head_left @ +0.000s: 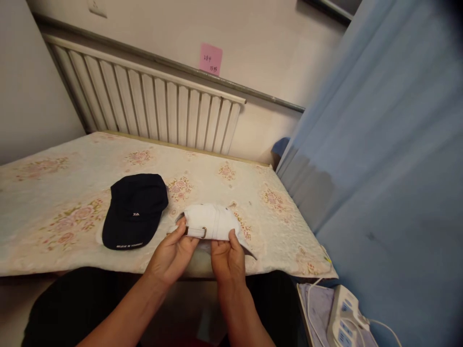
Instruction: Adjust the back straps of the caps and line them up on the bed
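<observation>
A white baseball cap (220, 221) is held between my two hands just over the near edge of the floral-covered surface. Its back strap with a metal buckle faces me, and part of the brim shows at the lower right. My left hand (171, 250) grips the cap by the strap end, thumb on top. My right hand (227, 253) pinches the lower rim on the other side, fingers underneath. To the left lies a black baseball cap (135, 207), brim toward me, with a small white logo and white lettering along the brim; neither hand touches it.
The floral cover (202, 168) spreads back to a white radiator (173, 106) along the wall. A blue curtain (379, 159) hangs at the right. Below it, a white power strip (343, 315) with cables lies at the lower right. A pink note (210, 59) is on the wall.
</observation>
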`<state>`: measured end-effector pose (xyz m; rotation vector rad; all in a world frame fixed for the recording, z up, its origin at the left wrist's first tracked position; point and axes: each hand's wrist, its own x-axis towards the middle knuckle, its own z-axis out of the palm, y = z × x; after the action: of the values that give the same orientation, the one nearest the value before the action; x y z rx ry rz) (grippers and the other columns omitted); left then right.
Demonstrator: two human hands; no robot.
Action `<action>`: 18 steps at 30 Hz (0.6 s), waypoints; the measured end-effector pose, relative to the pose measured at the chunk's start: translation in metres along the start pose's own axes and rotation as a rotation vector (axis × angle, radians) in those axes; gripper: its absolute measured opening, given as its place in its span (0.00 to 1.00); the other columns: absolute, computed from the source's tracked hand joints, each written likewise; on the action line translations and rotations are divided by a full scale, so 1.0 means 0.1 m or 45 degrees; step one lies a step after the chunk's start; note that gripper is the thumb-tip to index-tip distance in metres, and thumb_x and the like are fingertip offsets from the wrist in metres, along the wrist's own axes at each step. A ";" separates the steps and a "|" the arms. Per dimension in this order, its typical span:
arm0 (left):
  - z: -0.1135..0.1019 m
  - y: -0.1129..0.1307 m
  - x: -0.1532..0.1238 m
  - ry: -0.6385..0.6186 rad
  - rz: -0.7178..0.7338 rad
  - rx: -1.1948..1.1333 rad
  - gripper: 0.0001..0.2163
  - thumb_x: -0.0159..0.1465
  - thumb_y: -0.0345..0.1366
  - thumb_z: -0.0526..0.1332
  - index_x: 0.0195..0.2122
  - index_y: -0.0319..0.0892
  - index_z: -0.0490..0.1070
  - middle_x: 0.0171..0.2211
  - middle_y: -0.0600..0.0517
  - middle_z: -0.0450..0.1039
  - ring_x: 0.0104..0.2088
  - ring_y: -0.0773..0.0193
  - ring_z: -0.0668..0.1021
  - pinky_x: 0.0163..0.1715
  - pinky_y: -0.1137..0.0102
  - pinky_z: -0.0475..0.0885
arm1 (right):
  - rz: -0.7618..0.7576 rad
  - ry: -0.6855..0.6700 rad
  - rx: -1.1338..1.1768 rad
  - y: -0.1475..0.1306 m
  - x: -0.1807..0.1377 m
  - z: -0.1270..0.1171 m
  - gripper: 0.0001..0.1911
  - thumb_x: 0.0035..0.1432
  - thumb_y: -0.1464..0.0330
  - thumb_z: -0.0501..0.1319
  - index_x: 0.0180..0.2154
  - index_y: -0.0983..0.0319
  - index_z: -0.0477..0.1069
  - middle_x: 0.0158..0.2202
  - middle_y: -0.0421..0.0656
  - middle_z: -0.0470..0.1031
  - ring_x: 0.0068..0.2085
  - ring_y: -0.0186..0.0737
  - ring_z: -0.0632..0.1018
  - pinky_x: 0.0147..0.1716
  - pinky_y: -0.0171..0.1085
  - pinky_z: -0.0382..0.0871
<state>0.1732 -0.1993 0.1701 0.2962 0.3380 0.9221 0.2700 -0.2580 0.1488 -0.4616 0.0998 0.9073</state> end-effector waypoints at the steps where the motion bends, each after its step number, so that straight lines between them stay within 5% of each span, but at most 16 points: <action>1: 0.00 -0.03 -0.02 0.006 -0.008 -0.019 0.16 0.66 0.24 0.50 0.50 0.43 0.71 0.44 0.50 0.78 0.46 0.64 0.78 0.51 0.66 0.72 | -0.005 -0.015 -0.006 0.02 0.00 -0.01 0.15 0.61 0.70 0.55 0.49 0.60 0.70 0.45 0.43 0.79 0.51 0.37 0.76 0.57 0.44 0.66; 8: -0.02 -0.21 -0.05 0.021 -0.186 0.018 0.18 0.66 0.25 0.53 0.57 0.40 0.65 0.44 0.46 0.78 0.48 0.59 0.78 0.55 0.61 0.70 | 0.056 -0.109 -0.062 0.14 0.00 -0.12 0.13 0.59 0.67 0.58 0.46 0.61 0.71 0.42 0.43 0.80 0.46 0.38 0.79 0.59 0.44 0.62; 18: -0.14 -0.14 0.00 0.091 -0.095 0.072 0.19 0.64 0.22 0.54 0.55 0.39 0.67 0.45 0.46 0.78 0.48 0.59 0.78 0.52 0.62 0.73 | 0.049 0.029 0.012 -0.06 0.08 -0.10 0.14 0.61 0.70 0.52 0.45 0.63 0.71 0.38 0.43 0.82 0.45 0.36 0.79 0.56 0.41 0.65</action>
<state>0.1776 -0.2057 0.1515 0.3007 0.4387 0.8519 0.2808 -0.2593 0.1400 -0.4623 0.1339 0.9393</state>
